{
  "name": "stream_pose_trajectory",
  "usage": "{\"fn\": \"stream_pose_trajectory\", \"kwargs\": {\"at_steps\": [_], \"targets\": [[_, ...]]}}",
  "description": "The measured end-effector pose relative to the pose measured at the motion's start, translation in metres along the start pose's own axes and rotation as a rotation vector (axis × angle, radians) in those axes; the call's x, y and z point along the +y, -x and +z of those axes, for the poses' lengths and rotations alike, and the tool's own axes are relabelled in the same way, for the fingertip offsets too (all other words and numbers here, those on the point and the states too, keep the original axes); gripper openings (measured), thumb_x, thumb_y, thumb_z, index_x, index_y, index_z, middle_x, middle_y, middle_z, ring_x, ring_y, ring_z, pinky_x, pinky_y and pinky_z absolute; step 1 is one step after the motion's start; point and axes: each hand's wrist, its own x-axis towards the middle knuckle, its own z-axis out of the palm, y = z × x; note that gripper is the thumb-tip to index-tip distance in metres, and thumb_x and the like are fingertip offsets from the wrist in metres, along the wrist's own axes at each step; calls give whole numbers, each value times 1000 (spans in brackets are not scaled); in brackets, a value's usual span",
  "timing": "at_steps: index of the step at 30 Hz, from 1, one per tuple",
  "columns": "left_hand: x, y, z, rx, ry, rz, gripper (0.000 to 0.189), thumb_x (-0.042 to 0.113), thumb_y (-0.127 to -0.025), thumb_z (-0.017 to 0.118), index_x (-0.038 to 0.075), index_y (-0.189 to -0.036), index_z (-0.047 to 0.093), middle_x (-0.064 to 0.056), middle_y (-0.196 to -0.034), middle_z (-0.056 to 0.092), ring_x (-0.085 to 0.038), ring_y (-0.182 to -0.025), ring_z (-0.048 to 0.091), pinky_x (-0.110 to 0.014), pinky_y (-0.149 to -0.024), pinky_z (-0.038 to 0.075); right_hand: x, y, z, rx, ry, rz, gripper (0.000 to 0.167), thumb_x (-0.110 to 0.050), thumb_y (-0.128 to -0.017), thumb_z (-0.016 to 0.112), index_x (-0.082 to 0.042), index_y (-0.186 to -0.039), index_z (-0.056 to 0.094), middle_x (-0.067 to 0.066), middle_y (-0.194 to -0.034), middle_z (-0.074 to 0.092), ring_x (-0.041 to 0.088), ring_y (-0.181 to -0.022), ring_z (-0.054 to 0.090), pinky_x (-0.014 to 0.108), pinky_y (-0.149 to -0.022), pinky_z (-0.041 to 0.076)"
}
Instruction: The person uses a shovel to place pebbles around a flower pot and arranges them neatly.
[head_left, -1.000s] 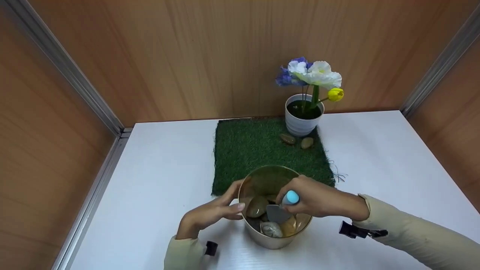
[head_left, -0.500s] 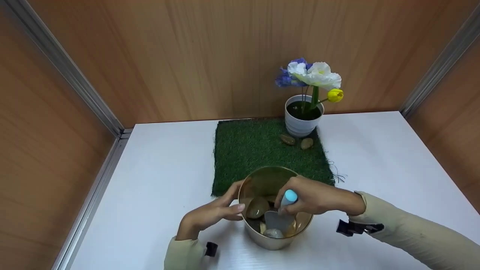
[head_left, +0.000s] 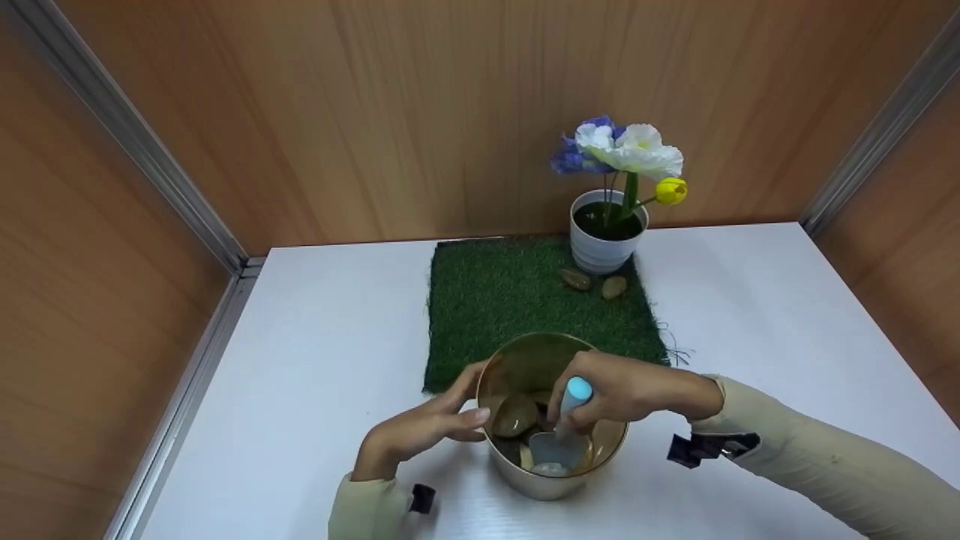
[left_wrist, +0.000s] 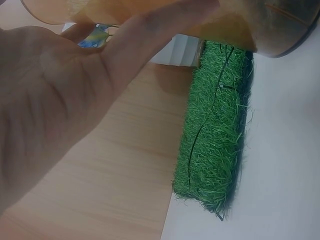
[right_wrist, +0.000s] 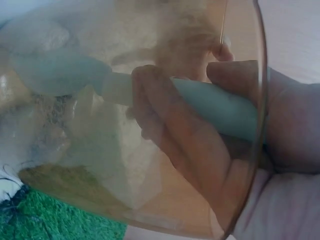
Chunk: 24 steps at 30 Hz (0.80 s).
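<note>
A transparent amber bucket [head_left: 536,487] stands at the front of the white table with several stones inside, among them a large brown stone [head_left: 515,415] and a pale stone [head_left: 550,469]. My right hand [head_left: 611,386] reaches over the rim, its fingers curled round the pale blue handle of a small trowel [head_left: 556,450]. The grey blade points down among the stones and covers most of the pale one. Through the wall, the right wrist view shows the trowel handle [right_wrist: 215,107] in the grip. My left hand [head_left: 420,427] rests against the bucket's left side, thumb at the rim, fingers extended.
Behind the bucket lies a green turf mat [head_left: 495,292]. A white flowerpot [head_left: 600,251] with white, purple and yellow flowers stands at its back right corner, with two brown pebbles [head_left: 576,279] in front. Wood panels [head_left: 450,112] enclose the table.
My right hand has shifted slightly left, and the trowel blade has moved down toward the bucket's near side, covering more of the pale stone. The left hand and bucket have stayed put.
</note>
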Motion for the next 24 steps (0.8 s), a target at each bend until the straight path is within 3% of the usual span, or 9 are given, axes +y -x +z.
{"fn": "stream_pose_trajectory", "kwargs": {"at_steps": [7,14,24], "targets": [[0,0,0,2,10,-5,83,45,-110,55,20,-171,6,-18,-176,1,-43,-159,20,-58,-112,48,1,-2,-1,-22,-17,21,17,3,-96,70,7,-110,79,21,-101,79,15,-79,74,25,-69,62],[-1,2,1,1,11,6,79,41,-111,54,18,-170,7,-22,-175,7,-47,-154,31,-57,-113,48,1,-4,-1,-25,-25,16,20,7,-96,64,8,-109,78,21,-99,79,26,-84,77,26,-73,63],[1,2,1,0,8,-8,80,43,-111,53,19,-171,5,-20,-176,2,-44,-157,24,-57,-114,47,1,-1,-4,17,-135,76,17,2,-101,65,9,-109,77,22,-106,77,29,-88,78,35,-76,66]]}}
